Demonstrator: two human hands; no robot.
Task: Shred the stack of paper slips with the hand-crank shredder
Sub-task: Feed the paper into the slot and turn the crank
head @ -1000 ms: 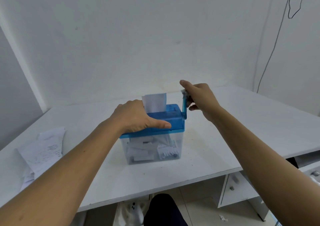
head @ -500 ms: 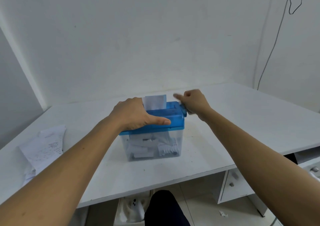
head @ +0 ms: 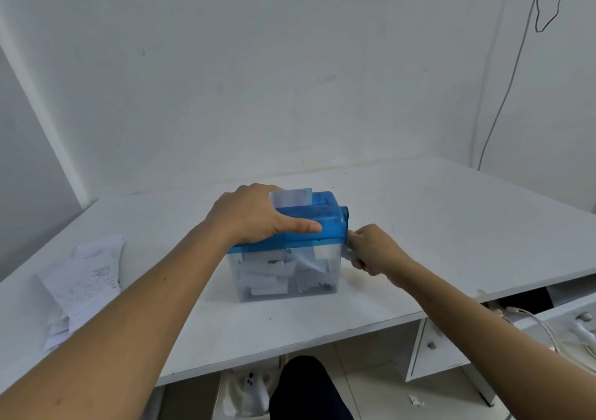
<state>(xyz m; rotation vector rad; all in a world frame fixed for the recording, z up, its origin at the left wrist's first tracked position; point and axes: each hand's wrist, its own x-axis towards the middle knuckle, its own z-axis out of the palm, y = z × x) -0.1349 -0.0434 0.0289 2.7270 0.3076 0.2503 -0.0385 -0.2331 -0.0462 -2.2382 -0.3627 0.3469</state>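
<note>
Step in hand: cranking 1 slip through; judged mid-task.

- 9 o'clock of the shredder, well apart: stack of slips (head: 85, 277) lies flat on the desk (head: 451, 226), untouched. Its long axis runs roughly 1 to 7 o'clock. Plenty is left to feed.
- Left hand (head: 254, 214): on the blue lid (head: 322, 223), grasping it. The thumb is straight along the front edge and the fingers go over the top toward the far side; their tips are hidden.
- Slip (head: 292, 196): upright in the slot, just beside the left hand, top edge pointing to 12 o'clock. Only a short part shows above the lid.
- Shredder (head: 283, 274): at desk centre, upright. Long axis about 8 to 2 o'clock, with the slot along it. The clear bin is well filled with cut paper.
- Crank (head: 346, 223): on the 3 o'clock end. Its arm hangs from the hub toward 6 o'clock, so it is at the bottom of its turn.
- Right hand (head: 371, 250): fingers clenched round the crank knob, low beside the bin wall.

Notes on doing it well:
1. Bear straight down on the lid. The upstroke from 6 o'clock will likely try to lift or twist the box.
2. Turn evenly in 1 direction, with the wrist in line with the hub.
3. Keep left fingers off the slot.
4. Watch the bin level. Packed cuttings could jam the cutters.
</note>
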